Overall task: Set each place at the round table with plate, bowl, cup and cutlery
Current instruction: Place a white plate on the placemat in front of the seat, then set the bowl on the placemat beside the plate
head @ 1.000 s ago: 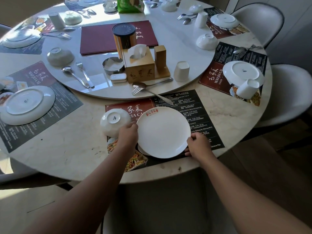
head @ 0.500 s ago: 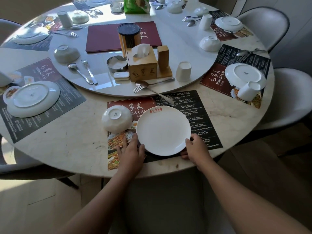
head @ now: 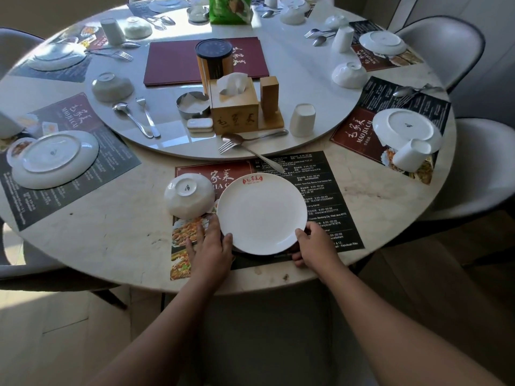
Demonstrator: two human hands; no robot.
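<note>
**Kid:** What are the hands doing?

**Helper:** The left hand (head: 209, 243) lies flat on the paper mat (head: 328, 196), fingers spread. Only its thumb touches the near left edge of the white plate (head: 262, 213). It is not gripping anything. The right hand (head: 315, 243) is curled at the plate's near right edge, thumb on top of the rim. Its fingers go under, I think, but I cannot see them well.

**Kid:** Where is the plate?

**Helper:** Right side up on the mat, at the near edge of the round table (head: 97, 238). A white bowl (head: 189, 196) sits upside down just beside it on the left, touching or almost touching.

**Kid:** Is the plate hard to hold?

**Helper:** It looks hard and shiny, so I guess it is a bit heavy and slippery. It would break if dropped. Best to hold it by the rim on both sides, thumbs on top.

**Kid:** What is past the plate?

**Helper:** A fork (head: 250, 153) and a spoon (head: 250, 137) lie crossed on the big turning tray (head: 320, 87), and the fork's handle pokes over the mat. A white cup (head: 302, 119) stands upside down near them. The bowl and cup probably need flipping, and the cutlery should come down by the plate.
</note>
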